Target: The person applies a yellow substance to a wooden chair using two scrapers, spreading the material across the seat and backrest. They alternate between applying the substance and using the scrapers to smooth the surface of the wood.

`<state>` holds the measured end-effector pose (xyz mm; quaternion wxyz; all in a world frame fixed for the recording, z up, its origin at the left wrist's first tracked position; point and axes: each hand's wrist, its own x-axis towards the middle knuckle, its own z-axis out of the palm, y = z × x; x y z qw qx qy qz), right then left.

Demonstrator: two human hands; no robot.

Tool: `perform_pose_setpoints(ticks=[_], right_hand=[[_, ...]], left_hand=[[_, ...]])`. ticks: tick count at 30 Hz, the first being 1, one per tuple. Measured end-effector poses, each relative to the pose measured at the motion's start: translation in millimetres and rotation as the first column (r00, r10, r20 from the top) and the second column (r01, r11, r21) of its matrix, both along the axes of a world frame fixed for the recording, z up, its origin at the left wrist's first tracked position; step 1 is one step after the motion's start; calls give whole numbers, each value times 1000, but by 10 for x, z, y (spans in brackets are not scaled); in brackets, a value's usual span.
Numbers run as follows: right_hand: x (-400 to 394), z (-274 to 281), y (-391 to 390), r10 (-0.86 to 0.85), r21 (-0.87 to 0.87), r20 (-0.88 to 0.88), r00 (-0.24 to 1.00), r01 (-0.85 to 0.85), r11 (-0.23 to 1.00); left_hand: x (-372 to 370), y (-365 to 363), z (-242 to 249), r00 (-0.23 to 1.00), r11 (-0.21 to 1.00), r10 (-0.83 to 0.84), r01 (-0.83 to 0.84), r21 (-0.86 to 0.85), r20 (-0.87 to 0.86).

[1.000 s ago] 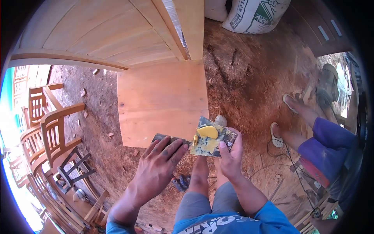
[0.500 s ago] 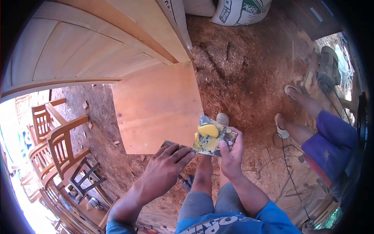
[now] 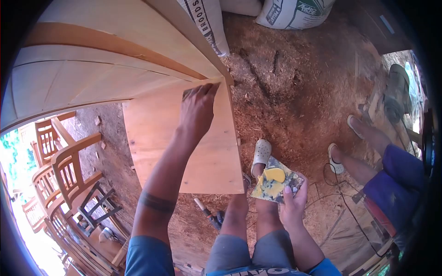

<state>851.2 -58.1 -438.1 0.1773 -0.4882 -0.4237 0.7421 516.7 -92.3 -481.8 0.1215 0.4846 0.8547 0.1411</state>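
My left hand (image 3: pixel 198 108) is closed on a flat, dark putty scraper (image 3: pixel 188 94), mostly hidden by the fingers. It is at the upper end of a smooth wooden panel (image 3: pixel 184 152), near the corner where the panel meets a framed wooden piece (image 3: pixel 92 64). Yellow putty (image 3: pixel 275 175) lies in a thick lump and smears on a small stained board (image 3: pixel 296 180). My right hand (image 3: pixel 295 204) grips this board by its right edge, thumb on top, low in front of my legs.
Wooden chairs (image 3: pixel 69 161) stand at the left. White printed sacks (image 3: pixel 294 14) lie at the top. Another person (image 3: pixel 391 172) sits at the right, feet on the shaving-strewn floor (image 3: pixel 294 92). A cord (image 3: pixel 343 202) runs across the floor near them.
My left hand has moved from beside the putty board up and forward to the panel's far corner, with the scraper. My right hand and the board have shifted slightly right and down.
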Motion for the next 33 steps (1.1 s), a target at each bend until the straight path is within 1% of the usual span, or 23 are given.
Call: perform_pose_setpoints(ticks=[1,2,5,6,8,11,12,15,18,21,23,25,26,27,29,31,32,33], right_hand=[[39,-14,27,-8,-22,17,1000,9,1000],[74,-31,59,6,-5,22,1000,-6,1000],[110,-62,131,-10,5,4,1000,10,1000],[113,-48,126,-18,-12,6,1000,18,1000],[84,-44,182,-31,-26,-8,999,31,999],[82,-19,225,46,51,4,999,-47,998],[65,-16,221,36,35,0,999,-36,999],[71,-14,175,16,-14,11,1000,-16,1000],[102,-78,142,3,-37,22,1000,-3,999],[93,-73,160,-19,-63,11,1000,19,998],[73,-44,212,-43,-82,2,999,43,996],[87,-47,254,-32,-34,6,999,32,999],[92,-62,272,-30,-6,8,1000,30,1000],[91,-66,277,-50,-10,9,999,50,999],[87,-73,270,-75,-26,17,997,76,997],[72,-91,242,-89,-36,-18,996,88,995],[65,-95,234,-83,-36,-24,996,82,996],[69,-85,223,-77,-39,-26,997,76,996]], left_hand=[[-34,58,-73,1000,1000,12,-12,-11,-18],[-48,93,-126,999,999,21,-22,-23,-38],[17,55,-326,991,999,-26,30,35,-129],[46,-37,-339,997,998,-54,52,-33,-62],[36,-110,-131,994,984,-95,102,-146,57],[-103,-37,154,986,986,23,4,-165,166],[-174,-4,124,990,995,17,-3,-102,139],[-262,192,122,989,990,21,1,-143,147],[-236,203,-94,998,994,-23,30,-107,60],[-81,17,63,985,939,-65,115,-325,161],[70,-241,214,921,941,-24,152,-301,388],[237,-486,281,893,973,-9,112,-203,451],[347,-553,313,896,976,35,66,-210,442],[459,-608,316,940,967,45,44,-251,338],[593,-704,151,969,988,5,33,-153,245],[825,-785,-88,992,977,-46,69,-201,116],[1001,-848,-241,995,969,-96,92,-230,-3],[1131,-953,-348,994,963,-104,97,-251,-16]])
